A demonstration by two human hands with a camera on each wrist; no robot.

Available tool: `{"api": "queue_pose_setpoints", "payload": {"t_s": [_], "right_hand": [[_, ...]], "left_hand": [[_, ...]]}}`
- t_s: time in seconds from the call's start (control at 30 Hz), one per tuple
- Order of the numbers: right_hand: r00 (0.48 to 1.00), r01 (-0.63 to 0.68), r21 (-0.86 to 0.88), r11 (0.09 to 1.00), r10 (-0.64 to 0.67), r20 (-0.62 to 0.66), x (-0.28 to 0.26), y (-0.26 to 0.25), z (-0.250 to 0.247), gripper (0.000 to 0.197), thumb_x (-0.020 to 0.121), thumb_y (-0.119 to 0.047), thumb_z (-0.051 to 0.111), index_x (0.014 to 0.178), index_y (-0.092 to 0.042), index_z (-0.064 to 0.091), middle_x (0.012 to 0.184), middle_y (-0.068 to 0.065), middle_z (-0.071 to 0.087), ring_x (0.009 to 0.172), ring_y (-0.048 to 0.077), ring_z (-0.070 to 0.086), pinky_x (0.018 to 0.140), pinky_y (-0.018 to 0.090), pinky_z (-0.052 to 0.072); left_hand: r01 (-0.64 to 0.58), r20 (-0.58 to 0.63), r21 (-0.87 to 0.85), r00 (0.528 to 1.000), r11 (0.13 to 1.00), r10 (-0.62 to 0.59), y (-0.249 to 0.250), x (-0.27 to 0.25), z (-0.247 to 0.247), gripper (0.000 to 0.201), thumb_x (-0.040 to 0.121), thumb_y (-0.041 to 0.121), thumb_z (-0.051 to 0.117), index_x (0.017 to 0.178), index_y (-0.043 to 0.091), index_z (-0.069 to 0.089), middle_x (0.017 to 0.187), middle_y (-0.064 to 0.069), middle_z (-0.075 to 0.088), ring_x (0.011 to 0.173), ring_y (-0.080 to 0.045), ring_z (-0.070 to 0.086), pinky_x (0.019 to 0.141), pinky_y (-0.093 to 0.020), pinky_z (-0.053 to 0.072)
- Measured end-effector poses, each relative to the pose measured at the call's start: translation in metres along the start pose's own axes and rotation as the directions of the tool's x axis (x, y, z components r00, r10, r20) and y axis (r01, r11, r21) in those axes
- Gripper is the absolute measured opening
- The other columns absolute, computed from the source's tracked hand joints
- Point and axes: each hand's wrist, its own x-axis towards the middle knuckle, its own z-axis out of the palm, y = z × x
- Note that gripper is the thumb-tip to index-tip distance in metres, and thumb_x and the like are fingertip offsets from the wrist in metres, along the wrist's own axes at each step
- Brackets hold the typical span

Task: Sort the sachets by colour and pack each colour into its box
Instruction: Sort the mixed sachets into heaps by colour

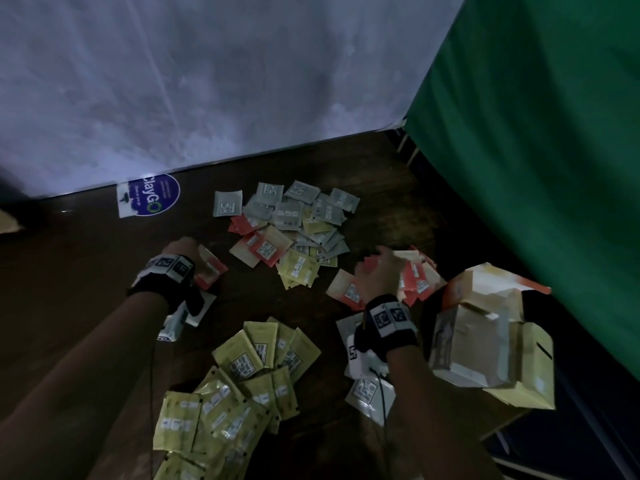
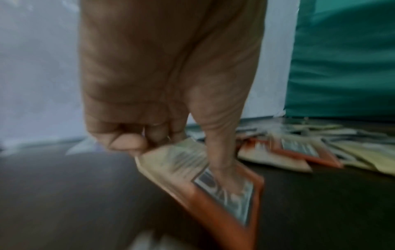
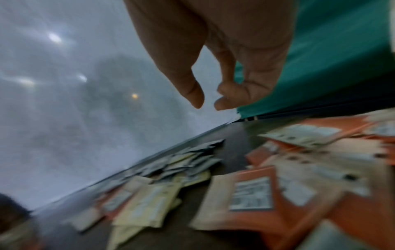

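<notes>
Above the dark table (image 1: 86,271), the left hand (image 1: 181,249) pinches an orange sachet (image 1: 209,268) tilted corner-down; the right hand (image 1: 375,271) hangs relaxed, empty.

Motion blur smears the red sachet (image 2: 224,191) at lower centre of the left wrist view; its print is unreadable. The yellow sachets (image 1: 221,407) are cut off by the head view's bottom edge.

Your scene was dim, the counter (image 1: 86,271) dark. Light glowed through the white sheet (image 1: 207,81), with bright glare spots in the right wrist view. Both wrist views were motion-blurred; the head view bent at its edges.
</notes>
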Motion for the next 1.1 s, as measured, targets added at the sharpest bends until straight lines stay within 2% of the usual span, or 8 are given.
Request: {"api": "queue_pose_setpoints", "payload": {"t_s": [0.27,0.37,0.5,0.63,0.7,0.83,1.0,1.1], "right_hand": [[0.848,0.161,0.268,0.950,-0.273,0.455,-0.025,-0.037,0.045,0.043,0.092,-0.023,0.060,0.133,-0.015,0.047,0.130,0.002,0.051,0.110,0.023,0.058,0.084,0.035,0.051],[0.918,0.058,0.333,0.941,-0.181,0.353,-0.014,-0.034,0.040,0.027,0.091,-0.017,0.058,0.118,-0.013,0.056,0.112,0.009,0.065,0.097,0.029,0.064,0.079,0.047,0.056],[0.994,-0.082,0.177,0.981,0.067,0.091,0.019,0.007,0.001,0.026,0.090,-0.012,0.057,0.114,-0.004,0.060,0.109,0.009,0.063,0.095,0.027,0.060,0.068,0.026,0.046],[0.945,-0.326,0.086,0.942,0.321,0.068,0.044,0.047,-0.027,0.040,0.098,-0.022,0.044,0.134,-0.005,0.044,0.140,0.013,0.046,0.127,0.030,0.045,0.089,0.019,0.045],[0.969,-0.229,-0.135,0.964,0.239,0.066,0.051,0.050,-0.030,0.039,0.096,-0.017,0.048,0.132,-0.003,0.046,0.124,0.013,0.054,0.122,0.032,0.049,0.073,0.014,0.046],[0.992,-0.065,-0.271,0.960,0.034,-0.120,0.059,0.003,-0.024,0.049,0.089,-0.019,0.057,0.134,-0.013,0.039,0.133,0.017,0.033,0.107,0.035,0.054,0.086,0.035,0.048],[0.959,0.226,-0.065,0.972,-0.210,0.193,0.099,-0.076,0.026,0.073,0.082,-0.035,0.071,0.142,-0.011,0.037,0.140,0.013,0.036,0.128,0.029,0.042,0.090,0.021,0.039],[0.936,0.217,-0.245,0.945,-0.129,0.328,0.126,-0.096,0.054,0.095,0.073,-0.052,0.074,0.149,-0.022,0.024,0.152,0.010,0.011,0.139,0.034,0.019,0.109,0.042,0.031]], "left_hand": [[-0.460,-0.137,-0.248,0.888,0.852,0.440,0.083,-0.078,-0.018,0.023,0.092,0.010,0.054,0.113,0.008,0.061,0.108,-0.006,0.060,0.098,-0.021,0.059,0.083,-0.031,0.049],[-0.580,-0.136,-0.325,0.811,0.747,0.570,0.114,-0.087,-0.002,0.025,0.089,0.004,0.056,0.112,0.010,0.062,0.100,-0.004,0.064,0.087,-0.020,0.065,0.074,-0.031,0.055],[-0.558,-0.132,-0.291,0.828,0.778,0.545,0.127,-0.062,0.018,0.024,0.089,0.018,0.060,0.112,0.013,0.062,0.109,-0.004,0.065,0.099,-0.019,0.063,0.077,-0.026,0.049],[-0.501,-0.081,-0.077,0.865,0.862,0.495,0.122,-0.035,0.030,0.033,0.089,0.023,0.058,0.122,0.020,0.059,0.131,-0.007,0.054,0.115,-0.023,0.054,0.096,-0.034,0.047],[-0.459,-0.108,-0.032,0.885,0.888,0.453,0.111,-0.028,0.034,0.031,0.089,0.026,0.056,0.120,0.021,0.059,0.136,-0.006,0.047,0.120,-0.025,0.049,0.101,-0.040,0.044],[-0.318,-0.199,-0.111,0.936,0.942,0.292,0.078,-0.027,0.046,0.043,0.085,0.031,0.062,0.127,0.024,0.051,0.142,-0.007,0.036,0.126,-0.031,0.040,0.103,-0.049,0.038],[-0.095,-0.127,-0.134,0.989,0.986,0.078,0.057,-0.022,0.064,0.070,0.083,0.036,0.066,0.140,0.016,0.030,0.149,-0.018,0.018,0.135,-0.036,0.023,0.105,-0.051,0.032],[-0.085,-0.151,-0.124,0.986,0.989,0.066,0.057,-0.016,0.067,0.070,0.082,0.037,0.067,0.139,0.018,0.031,0.149,-0.016,0.018,0.135,-0.034,0.023,0.104,-0.050,0.033]]}}
